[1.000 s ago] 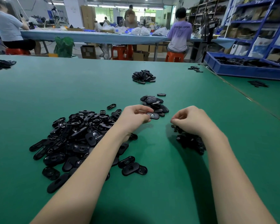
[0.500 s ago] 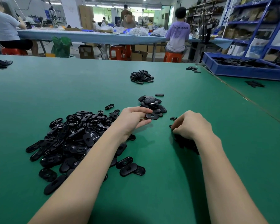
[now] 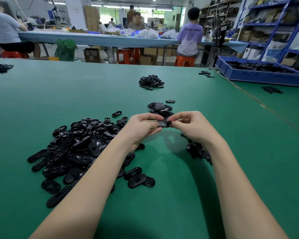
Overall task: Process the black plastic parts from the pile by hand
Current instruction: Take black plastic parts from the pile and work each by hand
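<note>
Black oval part (image 3: 163, 124) — flat, center hole — pinched by left hand (image 3: 141, 125) and right hand (image 3: 191, 125).

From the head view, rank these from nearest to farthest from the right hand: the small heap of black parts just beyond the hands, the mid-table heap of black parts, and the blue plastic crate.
1. Small heap of black oval plastic parts, just beyond the right hand.
2. Mid-table heap of black plastic parts, farther ahead.
3. Blue plastic crate, far right.

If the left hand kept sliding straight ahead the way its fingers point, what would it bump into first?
Its fingers point toward the right hand, so the left hand would likely meet that first; both already pinch the same black part. The small pile lies a bit farther back, though depth is hard to judge.
</note>
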Demonstrator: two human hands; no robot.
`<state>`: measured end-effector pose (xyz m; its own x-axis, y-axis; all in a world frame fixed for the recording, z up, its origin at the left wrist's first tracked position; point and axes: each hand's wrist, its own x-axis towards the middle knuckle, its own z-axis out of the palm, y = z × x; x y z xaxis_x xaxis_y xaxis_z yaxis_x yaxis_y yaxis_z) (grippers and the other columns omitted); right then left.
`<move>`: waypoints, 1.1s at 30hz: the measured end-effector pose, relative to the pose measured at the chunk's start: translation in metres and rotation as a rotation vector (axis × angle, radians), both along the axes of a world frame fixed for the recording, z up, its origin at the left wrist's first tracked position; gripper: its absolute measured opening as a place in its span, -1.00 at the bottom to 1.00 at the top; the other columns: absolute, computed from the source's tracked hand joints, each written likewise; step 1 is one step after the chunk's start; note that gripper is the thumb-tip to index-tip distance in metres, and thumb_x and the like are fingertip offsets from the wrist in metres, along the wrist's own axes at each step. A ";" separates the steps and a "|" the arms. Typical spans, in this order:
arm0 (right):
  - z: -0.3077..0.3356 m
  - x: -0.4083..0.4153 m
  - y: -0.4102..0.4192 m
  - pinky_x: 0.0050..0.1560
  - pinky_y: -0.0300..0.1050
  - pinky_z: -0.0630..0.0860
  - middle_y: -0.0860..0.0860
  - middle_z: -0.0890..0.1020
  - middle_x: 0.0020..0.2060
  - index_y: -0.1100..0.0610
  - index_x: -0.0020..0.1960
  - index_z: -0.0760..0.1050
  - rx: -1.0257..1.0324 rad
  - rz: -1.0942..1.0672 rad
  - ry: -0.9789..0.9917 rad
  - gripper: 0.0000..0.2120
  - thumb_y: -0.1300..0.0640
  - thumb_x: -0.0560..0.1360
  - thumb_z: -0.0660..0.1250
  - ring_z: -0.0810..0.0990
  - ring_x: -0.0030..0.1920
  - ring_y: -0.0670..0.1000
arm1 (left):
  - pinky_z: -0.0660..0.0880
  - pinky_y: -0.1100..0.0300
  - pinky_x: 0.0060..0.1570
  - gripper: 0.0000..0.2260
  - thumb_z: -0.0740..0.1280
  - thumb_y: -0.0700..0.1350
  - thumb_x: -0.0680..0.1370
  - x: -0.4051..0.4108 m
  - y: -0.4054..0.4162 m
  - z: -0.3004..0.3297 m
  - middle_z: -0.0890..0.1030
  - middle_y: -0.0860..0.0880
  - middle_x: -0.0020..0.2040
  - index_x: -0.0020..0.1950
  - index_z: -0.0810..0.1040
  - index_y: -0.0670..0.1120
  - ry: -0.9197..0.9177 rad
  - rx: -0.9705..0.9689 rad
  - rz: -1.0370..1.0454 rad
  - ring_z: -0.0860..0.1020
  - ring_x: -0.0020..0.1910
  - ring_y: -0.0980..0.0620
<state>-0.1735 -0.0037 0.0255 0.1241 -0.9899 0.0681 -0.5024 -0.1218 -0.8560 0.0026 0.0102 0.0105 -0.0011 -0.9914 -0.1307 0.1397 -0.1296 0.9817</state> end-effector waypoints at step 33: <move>-0.006 0.000 0.004 -0.57 -0.44 0.23 -0.24 0.52 -0.52 -0.02 -0.15 0.71 0.182 -0.061 -0.215 -0.76 -0.14 0.32 0.63 0.45 -0.40 -0.16 | 0.61 0.31 -0.19 -0.88 0.33 -0.31 0.61 0.006 0.002 0.009 0.70 -0.07 -0.19 0.03 0.65 -0.17 0.157 0.051 -0.085 0.66 -0.26 0.07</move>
